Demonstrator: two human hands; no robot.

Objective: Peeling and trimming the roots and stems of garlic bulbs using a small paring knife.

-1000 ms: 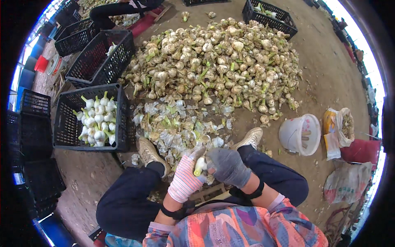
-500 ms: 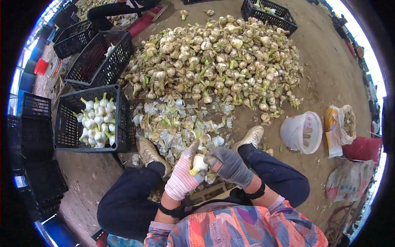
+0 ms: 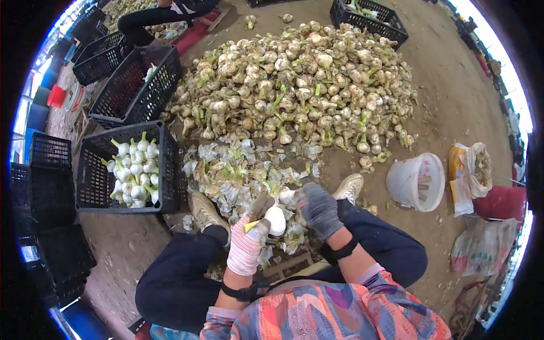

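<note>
In a striped glove, my left hand [image 3: 247, 241] grips a garlic bulb [image 3: 276, 221] by its greenish stem, and the bulb's surface shows smooth and white. To its right, my grey-gloved right hand [image 3: 321, 211] is closed, fingers curled in, a little apart from the bulb. A pale piece of garlic skin [image 3: 288, 196] shows at its fingertips. Loose skins [image 3: 232, 170] lie in a heap between my shoes. Beyond them rises a large pile of unpeeled garlic [image 3: 283, 85], and a black crate [image 3: 162, 170] at left holds several clean white bulbs.
More black crates [image 3: 136, 85] stand behind on the left, and one [image 3: 391, 28] sits past the pile. At right are a white bucket [image 3: 399, 184], an open sack [image 3: 479, 170] and a plastic bag [image 3: 481, 249]. A person's dark-clothed leg [image 3: 147, 20] shows at the far left.
My right hand has moved away from the bulb, up and to the right, with skin at its fingers. The bulb now shows more white, and my left hand has shifted slightly left.
</note>
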